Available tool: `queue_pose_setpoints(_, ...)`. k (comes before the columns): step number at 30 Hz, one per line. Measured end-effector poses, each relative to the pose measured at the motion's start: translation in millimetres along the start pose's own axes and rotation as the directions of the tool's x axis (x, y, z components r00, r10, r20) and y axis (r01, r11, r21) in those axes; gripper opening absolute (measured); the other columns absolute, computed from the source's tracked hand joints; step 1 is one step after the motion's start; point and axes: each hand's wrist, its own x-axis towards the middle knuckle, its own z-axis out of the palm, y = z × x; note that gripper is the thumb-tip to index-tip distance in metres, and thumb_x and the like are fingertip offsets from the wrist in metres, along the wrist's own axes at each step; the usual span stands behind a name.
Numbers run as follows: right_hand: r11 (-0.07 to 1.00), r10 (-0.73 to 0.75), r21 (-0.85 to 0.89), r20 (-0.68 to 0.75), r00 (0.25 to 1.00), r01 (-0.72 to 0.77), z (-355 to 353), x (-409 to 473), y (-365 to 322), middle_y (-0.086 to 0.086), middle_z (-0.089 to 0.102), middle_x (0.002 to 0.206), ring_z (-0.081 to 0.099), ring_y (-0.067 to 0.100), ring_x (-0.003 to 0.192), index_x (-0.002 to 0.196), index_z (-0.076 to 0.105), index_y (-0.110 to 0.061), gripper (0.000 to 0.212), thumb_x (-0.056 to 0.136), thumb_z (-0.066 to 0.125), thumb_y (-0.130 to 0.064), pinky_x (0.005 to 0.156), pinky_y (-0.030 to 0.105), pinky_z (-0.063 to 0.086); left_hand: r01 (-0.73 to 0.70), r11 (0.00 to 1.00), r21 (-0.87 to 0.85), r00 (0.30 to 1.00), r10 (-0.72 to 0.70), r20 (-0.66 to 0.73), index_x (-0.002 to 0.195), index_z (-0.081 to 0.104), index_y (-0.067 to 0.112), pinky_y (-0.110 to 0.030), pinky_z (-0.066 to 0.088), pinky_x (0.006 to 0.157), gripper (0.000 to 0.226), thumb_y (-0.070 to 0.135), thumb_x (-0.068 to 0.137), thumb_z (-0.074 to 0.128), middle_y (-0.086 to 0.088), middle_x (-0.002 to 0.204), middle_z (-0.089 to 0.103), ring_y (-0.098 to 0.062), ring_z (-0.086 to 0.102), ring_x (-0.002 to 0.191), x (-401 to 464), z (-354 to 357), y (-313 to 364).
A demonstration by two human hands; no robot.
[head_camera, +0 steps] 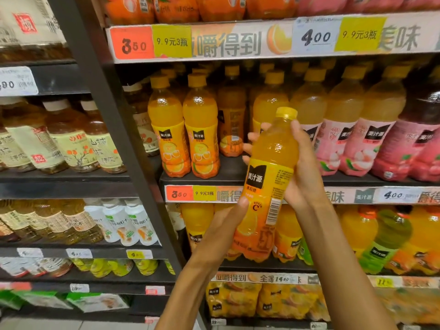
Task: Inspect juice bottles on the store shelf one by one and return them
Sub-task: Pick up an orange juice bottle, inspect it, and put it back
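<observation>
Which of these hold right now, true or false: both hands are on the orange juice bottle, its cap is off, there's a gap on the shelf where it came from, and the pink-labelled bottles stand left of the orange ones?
1. Both hands hold the yellow-capped plastic orange juice bottle. True: the left hand supports its lower part and the right hand wraps its upper part.
2. The bottle's cap is off. False: the yellow cap is on.
3. The black middle shelf shows an open spot at the front. True.
4. The pink-labelled juice bottles stand left of the shelved orange juice bottles. False: they stand to the right.
</observation>
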Motion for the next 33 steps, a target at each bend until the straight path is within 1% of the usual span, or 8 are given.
queue_pose_setpoints(2,0.998,0.020,-0.066,-0.072,0.997,-0.024,2,1,-1,0.013,0.072,0.097,0.071,0.024,0.086,0.110,0.063,-0.009,0.046,0.085,0.056,-0.047,0.069,0.036,0.058,0.040,0.999,-0.023,0.999,-0.040,0.018,0.106,0.069,0.043,-0.033,0.051,0.092,0.045,0.069,0.074,0.049,0.003,0.109,0.072,-0.015,0.066,0.105,-1,3,1)
queue_pose_setpoints(5,0.980,0.026,-0.190,-0.141,0.990,-0.053,3,2,-4,0.016,0.068,0.107,0.068,0.027,0.094,0.118,0.062,-0.009,0.057,0.079,0.061,-0.050,0.078,0.040,0.058,-0.011,0.999,-0.043,0.999,0.009,-0.053,0.113,0.066,0.034,-0.028,0.052,0.090,0.047,0.061,0.080,0.047,0.001,0.113,0.071,-0.016,0.065,0.108,-2,2,5)
queue_pose_setpoints(9,0.953,0.038,-0.298,-0.041,0.998,-0.049,0,0,-13,0.005,0.072,0.091,0.069,0.016,0.087,0.098,0.067,-0.016,0.033,0.090,0.055,-0.046,0.074,0.034,0.058,-0.089,0.996,0.013,0.992,0.089,-0.088,0.117,0.062,0.036,-0.035,0.052,0.093,0.042,0.061,0.086,0.048,-0.001,0.113,0.069,-0.018,0.064,0.108,-3,18,13)
queue_pose_setpoints(13,0.965,0.143,-0.233,0.068,0.987,-0.124,-4,-2,-23,0.003,0.074,0.098,0.069,0.016,0.099,0.108,0.065,-0.018,0.036,0.089,0.052,-0.046,0.084,0.036,0.054,-0.034,0.992,-0.123,0.987,0.014,-0.159,0.108,0.067,0.034,-0.037,0.056,0.082,0.046,0.066,0.078,0.051,-0.007,0.101,0.073,-0.021,0.069,0.095,-4,32,11)
queue_pose_setpoints(20,0.966,0.250,0.041,0.115,0.961,-0.256,-14,-5,-18,0.022,0.067,0.115,0.067,0.034,0.105,0.116,0.065,-0.005,0.052,0.081,0.060,-0.044,0.088,0.048,0.054,0.207,0.770,-0.603,0.973,-0.100,0.206,0.111,0.062,0.000,-0.032,0.054,0.063,0.075,0.068,0.082,0.048,-0.013,0.087,0.067,-0.023,0.067,0.070,-4,50,8)
queue_pose_setpoints(23,0.981,0.193,0.005,0.122,0.974,-0.195,-17,-2,-21,0.015,0.073,0.091,0.072,0.024,0.080,0.094,0.070,-0.007,0.035,0.080,0.059,-0.037,0.067,0.035,0.059,0.201,0.823,-0.532,0.975,-0.114,0.192,0.112,0.064,0.004,-0.034,0.056,0.070,0.074,0.069,0.084,0.043,-0.014,0.095,0.070,-0.026,0.069,0.081,-5,56,6)
queue_pose_setpoints(27,0.978,0.108,-0.188,0.077,0.991,-0.092,-18,-2,-28,0.011,0.073,0.086,0.071,0.023,0.079,0.092,0.069,-0.011,0.028,0.080,0.063,-0.036,0.071,0.034,0.060,0.081,0.983,-0.163,0.992,-0.095,-0.078,0.101,0.067,0.051,-0.019,0.055,0.073,0.046,0.077,0.078,0.038,0.010,0.105,0.072,-0.012,0.067,0.104,-9,51,11)
queue_pose_setpoints(33,0.970,0.138,-0.206,0.033,0.990,-0.128,-14,-6,-28,0.006,0.072,0.090,0.070,0.022,0.090,0.099,0.069,-0.017,0.029,0.083,0.065,-0.041,0.073,0.035,0.059,0.015,0.981,-0.191,0.992,-0.039,-0.122,0.098,0.070,0.046,-0.028,0.057,0.079,0.036,0.064,0.080,0.043,0.001,0.103,0.074,-0.016,0.070,0.097,-16,50,14)
